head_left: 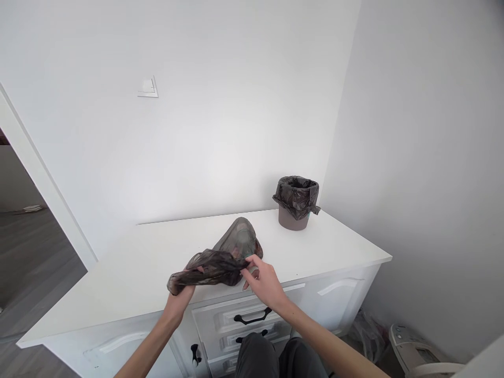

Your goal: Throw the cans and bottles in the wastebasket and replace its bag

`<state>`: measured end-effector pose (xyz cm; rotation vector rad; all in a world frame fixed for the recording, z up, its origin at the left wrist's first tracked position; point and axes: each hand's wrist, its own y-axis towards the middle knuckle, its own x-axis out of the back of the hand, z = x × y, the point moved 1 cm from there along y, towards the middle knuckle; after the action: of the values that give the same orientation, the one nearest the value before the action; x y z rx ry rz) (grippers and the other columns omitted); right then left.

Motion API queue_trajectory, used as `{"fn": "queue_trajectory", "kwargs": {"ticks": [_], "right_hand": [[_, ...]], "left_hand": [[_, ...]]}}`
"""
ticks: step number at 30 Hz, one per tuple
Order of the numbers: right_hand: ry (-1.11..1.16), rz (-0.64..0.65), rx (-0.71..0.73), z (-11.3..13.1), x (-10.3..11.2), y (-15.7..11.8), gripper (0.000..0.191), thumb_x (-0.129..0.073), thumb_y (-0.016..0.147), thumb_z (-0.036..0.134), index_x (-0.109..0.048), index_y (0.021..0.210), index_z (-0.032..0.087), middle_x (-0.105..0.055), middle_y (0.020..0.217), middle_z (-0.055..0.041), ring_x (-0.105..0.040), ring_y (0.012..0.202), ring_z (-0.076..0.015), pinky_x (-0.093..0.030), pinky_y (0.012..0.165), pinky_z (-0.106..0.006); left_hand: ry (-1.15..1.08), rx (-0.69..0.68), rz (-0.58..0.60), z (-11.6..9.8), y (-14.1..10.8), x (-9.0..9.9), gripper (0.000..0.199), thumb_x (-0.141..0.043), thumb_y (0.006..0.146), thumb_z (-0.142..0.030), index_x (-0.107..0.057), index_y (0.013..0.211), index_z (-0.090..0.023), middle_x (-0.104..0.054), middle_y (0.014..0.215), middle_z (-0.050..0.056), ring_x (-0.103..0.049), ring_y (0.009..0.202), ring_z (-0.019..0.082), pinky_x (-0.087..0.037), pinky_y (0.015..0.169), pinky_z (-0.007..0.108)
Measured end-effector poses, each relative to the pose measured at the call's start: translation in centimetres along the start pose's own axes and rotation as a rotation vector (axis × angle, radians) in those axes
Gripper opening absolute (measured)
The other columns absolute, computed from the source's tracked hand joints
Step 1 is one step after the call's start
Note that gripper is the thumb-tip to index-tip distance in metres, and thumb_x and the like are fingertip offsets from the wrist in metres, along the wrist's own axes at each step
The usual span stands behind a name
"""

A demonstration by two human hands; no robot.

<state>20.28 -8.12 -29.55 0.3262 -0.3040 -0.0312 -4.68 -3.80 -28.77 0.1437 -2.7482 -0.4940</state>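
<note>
A dark, see-through plastic bag (239, 237) with items inside lies on the white cabinet top near its front edge. Its gathered upper part stretches left between my hands. My left hand (185, 294) is under and partly inside the bag's loose left end, its fingers largely covered by the film. With thumb and fingers pressed together, my right hand (262, 278) pinches the bag's gathered film at the right. Farther back to the right stands a small brownish bin (293, 221), lined with a black bag (297, 199) folded over its rim.
The white cabinet (334, 252) has black handles on its front. A light switch (148, 86) is on the wall behind. On the floor at lower right are clear plastic (366, 333) and a beige appliance (417, 349).
</note>
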Motion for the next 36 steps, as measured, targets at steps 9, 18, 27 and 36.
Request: {"fn": "queue_trajectory", "kwargs": {"ticks": [9, 18, 27, 36], "right_hand": [[0.296, 0.019, -0.032, -0.9, 0.9, -1.1, 0.033, -0.048, 0.099, 0.056, -0.042, 0.103, 0.025, -0.072, 0.103, -0.0044, -0.07, 0.05, -0.0135, -0.04, 0.04, -0.022], [0.321, 0.038, -0.038, -1.8, -0.7, -0.9, 0.031, -0.045, 0.101, 0.056, -0.038, 0.102, 0.025, -0.072, 0.105, -0.0045, -0.071, 0.051, -0.0137, -0.04, 0.04, -0.022], [0.241, 0.031, -0.039, -1.8, 0.2, -1.8, 0.028, -0.04, 0.103, 0.053, -0.038, 0.105, 0.025, -0.07, 0.107, -0.0047, -0.069, 0.052, -0.0136, -0.043, 0.045, -0.025], [-0.421, -0.237, 0.633, 5.0, -2.1, -6.4, 0.016, -0.051, 0.092, 0.02, -0.047, 0.108, 0.023, -0.066, 0.09, -0.0032, -0.067, 0.076, -0.0191, -0.053, 0.066, -0.031]], "left_hand": [[-0.251, 0.321, -0.242, 1.4, 0.8, 6.4, 0.036, -0.07, 0.072, -0.047, -0.071, 0.094, -0.019, -0.073, 0.117, 0.011, -0.064, 0.122, 0.033, -0.055, 0.104, 0.049], [0.411, -0.221, -0.048, -3.9, -1.6, 5.7, 0.042, -0.057, 0.093, -0.057, -0.062, 0.121, -0.027, -0.064, 0.129, 0.009, -0.06, 0.118, 0.029, -0.054, 0.067, 0.032], [0.558, -0.382, 0.284, -4.3, 0.1, 3.8, 0.036, -0.061, 0.09, -0.062, -0.08, 0.089, -0.032, -0.075, 0.114, 0.006, -0.063, 0.116, 0.03, -0.055, 0.091, 0.041], [0.264, -0.061, 0.151, -8.9, -0.2, 3.7, 0.042, -0.064, 0.085, -0.067, -0.077, 0.092, -0.027, -0.079, 0.098, 0.003, -0.071, 0.09, 0.024, -0.055, 0.078, 0.03]]}}
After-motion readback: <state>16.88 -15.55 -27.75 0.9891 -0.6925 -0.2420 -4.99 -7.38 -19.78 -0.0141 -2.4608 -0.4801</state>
